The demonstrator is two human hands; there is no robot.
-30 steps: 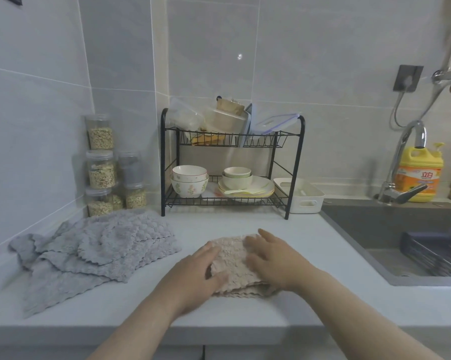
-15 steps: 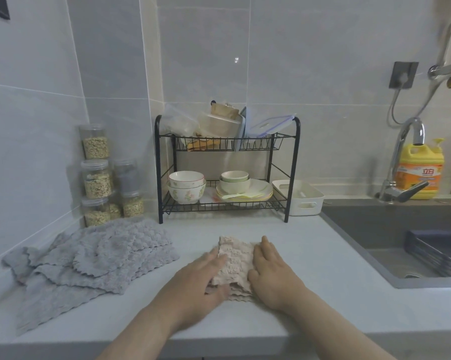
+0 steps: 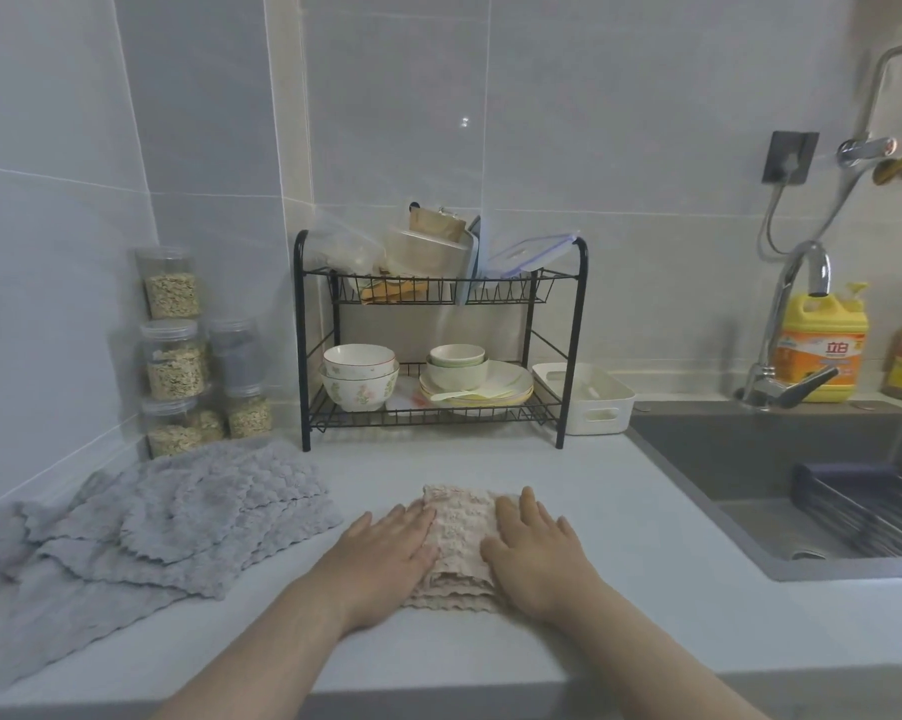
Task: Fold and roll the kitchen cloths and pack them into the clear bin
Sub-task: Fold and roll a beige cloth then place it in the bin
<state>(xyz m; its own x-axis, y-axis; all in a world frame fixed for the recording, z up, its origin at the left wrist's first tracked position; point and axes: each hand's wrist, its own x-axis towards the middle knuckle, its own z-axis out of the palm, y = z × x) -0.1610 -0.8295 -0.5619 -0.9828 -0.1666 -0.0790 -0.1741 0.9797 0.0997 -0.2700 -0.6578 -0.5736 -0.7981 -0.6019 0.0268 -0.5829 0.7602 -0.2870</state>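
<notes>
Left hand (image 3: 386, 558): I see it palm down, fingers straight and close together, pressing on the left side of the beige cloth (image 3: 459, 532); it grips nothing.
Right hand (image 3: 537, 558): I read it the same way, flat with straight fingers slightly spread, pressing on the cloth's right side.
Beige cloth: folded into a narrow, layered strip that runs away from me between the two hands; its scalloped near edges show in a stack at the front.
Countertop (image 3: 620, 517): pale grey; the strip lies on it near the front edge.
Grey cloths (image 3: 189, 517): a loose, overlapping pile to the left, apart from the left hand.
Jars (image 3: 173, 356): clear, stacked in the corner behind the grey pile, most holding pale flakes.
Dish rack (image 3: 573, 330): black wire, two tiers, behind the beige cloth; bowls (image 3: 360, 376) and plates below, clear plastic containers (image 3: 428, 252) above. I cannot tell whether one of these is the task's bin.
White basket (image 3: 599, 407): just beside the rack's right leg.
Sink (image 3: 750, 459): dark, at the right, with a tap (image 3: 797, 324) and a yellow bottle (image 3: 823, 350) behind it.
</notes>
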